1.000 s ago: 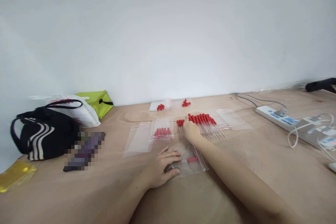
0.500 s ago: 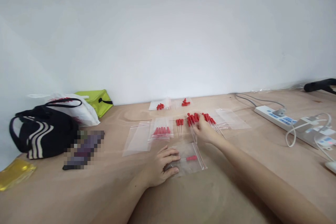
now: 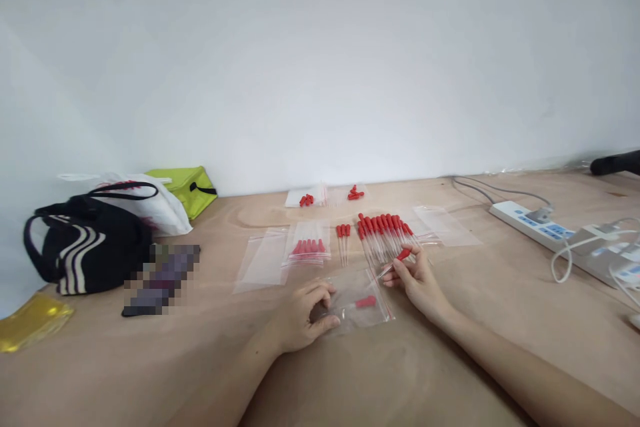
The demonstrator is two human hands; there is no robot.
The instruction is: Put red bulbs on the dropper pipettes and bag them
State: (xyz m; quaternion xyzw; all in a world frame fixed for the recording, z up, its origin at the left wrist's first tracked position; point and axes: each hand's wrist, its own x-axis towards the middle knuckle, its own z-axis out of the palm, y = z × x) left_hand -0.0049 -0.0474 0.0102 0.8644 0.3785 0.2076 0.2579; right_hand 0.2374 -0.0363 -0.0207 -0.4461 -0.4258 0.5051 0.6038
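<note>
Wooden table (image 3: 500,280) — left hand (image 3: 300,313) pinches bag (image 3: 363,310) mouth; right hand (image 3: 419,281) grips dropper (image 3: 401,255).

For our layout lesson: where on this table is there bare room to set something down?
Free: wood between droppers and power strip; near edge between yellow pouch and left arm. Crowded: the middle, round left hand, right hand and zip bags; handbags far left.

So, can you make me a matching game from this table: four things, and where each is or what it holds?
1 left hand
2 right hand
3 black fabric bag with white stripes
4 white plastic power strip

A far right of the wooden table
B pinching a thin red-capped dropper
C far left of the table
D holding a clear plastic zip bag

Pairs: 1-D, 2-B, 3-C, 4-A.
</note>
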